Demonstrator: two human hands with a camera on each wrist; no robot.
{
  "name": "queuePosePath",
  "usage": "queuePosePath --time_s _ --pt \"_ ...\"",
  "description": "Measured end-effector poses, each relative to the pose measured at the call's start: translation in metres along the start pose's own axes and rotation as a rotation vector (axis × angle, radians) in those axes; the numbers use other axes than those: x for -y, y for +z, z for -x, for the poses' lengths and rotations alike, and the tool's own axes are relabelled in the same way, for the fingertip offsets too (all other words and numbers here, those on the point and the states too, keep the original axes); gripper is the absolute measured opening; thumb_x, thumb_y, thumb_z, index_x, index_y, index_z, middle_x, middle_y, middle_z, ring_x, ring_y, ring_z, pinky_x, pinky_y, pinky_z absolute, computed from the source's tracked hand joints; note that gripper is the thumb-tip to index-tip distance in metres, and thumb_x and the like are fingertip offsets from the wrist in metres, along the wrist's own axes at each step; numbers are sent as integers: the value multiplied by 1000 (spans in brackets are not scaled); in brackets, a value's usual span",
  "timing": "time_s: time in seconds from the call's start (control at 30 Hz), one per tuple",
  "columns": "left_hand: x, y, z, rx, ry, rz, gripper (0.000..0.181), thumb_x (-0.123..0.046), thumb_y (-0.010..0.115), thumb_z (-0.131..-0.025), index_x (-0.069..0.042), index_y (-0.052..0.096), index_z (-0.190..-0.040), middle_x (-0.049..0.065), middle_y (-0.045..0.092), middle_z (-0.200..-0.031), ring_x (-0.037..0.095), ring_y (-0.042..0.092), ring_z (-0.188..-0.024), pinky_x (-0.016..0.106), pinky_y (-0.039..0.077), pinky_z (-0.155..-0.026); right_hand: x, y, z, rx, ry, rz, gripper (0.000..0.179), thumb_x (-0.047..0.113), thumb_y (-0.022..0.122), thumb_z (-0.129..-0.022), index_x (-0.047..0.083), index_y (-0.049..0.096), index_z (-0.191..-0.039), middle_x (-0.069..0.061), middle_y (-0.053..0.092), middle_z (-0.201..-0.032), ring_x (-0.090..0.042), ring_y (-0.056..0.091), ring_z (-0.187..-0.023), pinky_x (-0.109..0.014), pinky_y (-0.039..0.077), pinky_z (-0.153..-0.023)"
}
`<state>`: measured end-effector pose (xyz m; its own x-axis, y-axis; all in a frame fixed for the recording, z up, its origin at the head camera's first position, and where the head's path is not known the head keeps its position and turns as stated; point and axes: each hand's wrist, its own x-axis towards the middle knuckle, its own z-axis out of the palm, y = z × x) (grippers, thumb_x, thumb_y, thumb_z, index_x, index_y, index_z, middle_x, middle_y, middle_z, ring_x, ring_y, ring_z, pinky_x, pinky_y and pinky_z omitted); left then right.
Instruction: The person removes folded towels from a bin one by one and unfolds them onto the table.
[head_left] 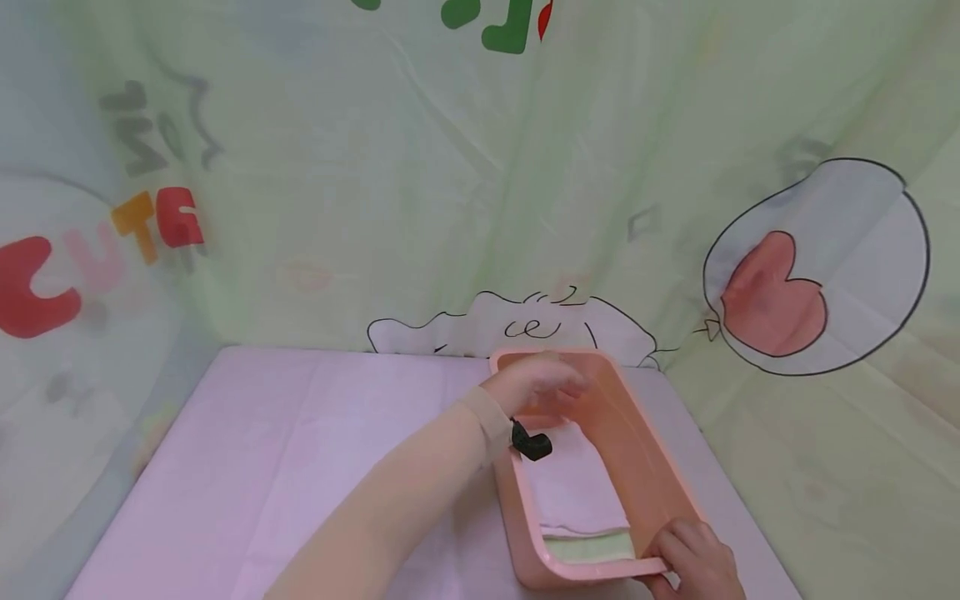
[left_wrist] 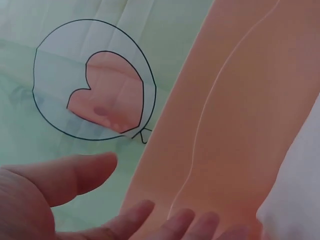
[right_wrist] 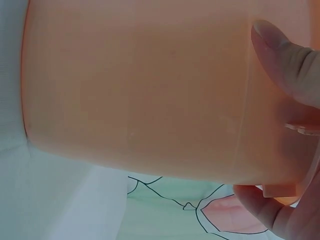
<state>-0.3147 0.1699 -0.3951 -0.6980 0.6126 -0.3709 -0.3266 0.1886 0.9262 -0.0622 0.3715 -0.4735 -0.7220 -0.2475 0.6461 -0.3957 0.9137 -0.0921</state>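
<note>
We see the left hand [head_left: 536, 383] above the far end of a pink bin [head_left: 651, 450]; its fingers [left_wrist: 135, 214] are extended and slightly bent, the thumb spread well apart from them, with nothing visible in their hold; whether they touch the bin's inner wall we cannot tell. The right hand [head_left: 693, 558] grips the bin at its near right corner; its fingers are curled over the rim, and its thumb [right_wrist: 285, 62] presses the outer wall. Between the two sets of fingers we note a lilac folded cloth [head_left: 573, 483] inside the bin; a green cloth [head_left: 590, 547] shows at its near edge, just left of the right fingers. Behind the left fingers, at the wrist, we find a beige band [head_left: 489, 421] and a black fitting [head_left: 532, 443]; below both hands extends the lilac tabletop [head_left: 300, 450]; beyond the left fingers hangs a printed curtain [head_left: 360, 192], its heart balloon [head_left: 862, 267] to their right.
</note>
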Motion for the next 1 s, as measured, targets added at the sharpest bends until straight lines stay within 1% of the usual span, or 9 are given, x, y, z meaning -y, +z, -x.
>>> queuePosePath --time_s 0.07,0.2,0.27,0.4,0.5,0.57,0.67,0.73,1.0 --pt "1 -2 -1 7 -24 -10 26 -24 82 -94 -12 74 -115 15 71 -133 37 68 -126 51 59 -107 -1 1 0 -8 -18 -12 48 11 97 -56 33 58 -73 22 47 -79 0 40 -75 -21 27 -56" --pt "3 -6 -6 8 -70 -11 28 -26 88 -89 -14 74 -110 17 70 -137 39 68 -127 48 62 -103 -2 4 0 -24 -47 -40 40 15 93 -60 32 59 -73 20 48 -79 -1 41 -74 -21 27 -54" --pt "3 -9 -9 12 -96 5 32 -28 89 -87 -14 74 -112 17 70 -139 39 67 -130 48 61 -105 -1 4 0 -29 -46 -36 31 36 87 -87 32 59 -73 21 49 -79 -1 41 -74 -21 27 -54" --pt "2 -16 -15 18 -104 -118 35 -32 84 -93 -13 76 -121 15 69 -144 35 62 -139 50 49 -120 0 4 1 -29 -26 -29 43 62 61 -104 33 58 -73 22 48 -78 0 40 -75 -21 26 -55" --pt "2 -19 -18 5 -117 -255 40 -34 80 -95 -11 74 -127 13 68 -146 33 61 -137 50 46 -122 0 3 1 -22 -19 -25 43 62 61 -104 34 58 -73 22 47 -78 0 40 -75 -21 26 -55" --pt "1 -20 -20 8 -154 -260 42 -30 80 -95 -9 70 -130 13 66 -148 35 60 -137 51 48 -120 -1 2 1 -16 -22 -32 31 43 82 -90 33 58 -73 21 48 -79 -1 41 -75 -21 26 -55" --pt "0 -20 -21 35 -203 -266 42 -28 78 -96 -7 67 -131 15 63 -149 37 59 -139 51 48 -121 -1 1 1 -8 -22 -27 35 28 93 -74 34 59 -74 22 48 -79 0 40 -74 -21 26 -56" --pt "0 -19 -22 47 -238 -260 40 -25 77 -97 -5 68 -131 17 62 -150 39 56 -141 52 46 -122 -2 0 1 2 -20 -27 49 10 92 -47 34 59 -74 22 48 -79 0 40 -75 -21 26 -56" --pt "0 -10 -28 23 -333 -522 31 -32 89 -87 -13 77 -108 16 67 -132 36 62 -116 51 57 -101 -1 0 -1 15 -3 -13 56 2 93 -44 35 59 -73 23 47 -79 2 38 -75 -20 27 -58"
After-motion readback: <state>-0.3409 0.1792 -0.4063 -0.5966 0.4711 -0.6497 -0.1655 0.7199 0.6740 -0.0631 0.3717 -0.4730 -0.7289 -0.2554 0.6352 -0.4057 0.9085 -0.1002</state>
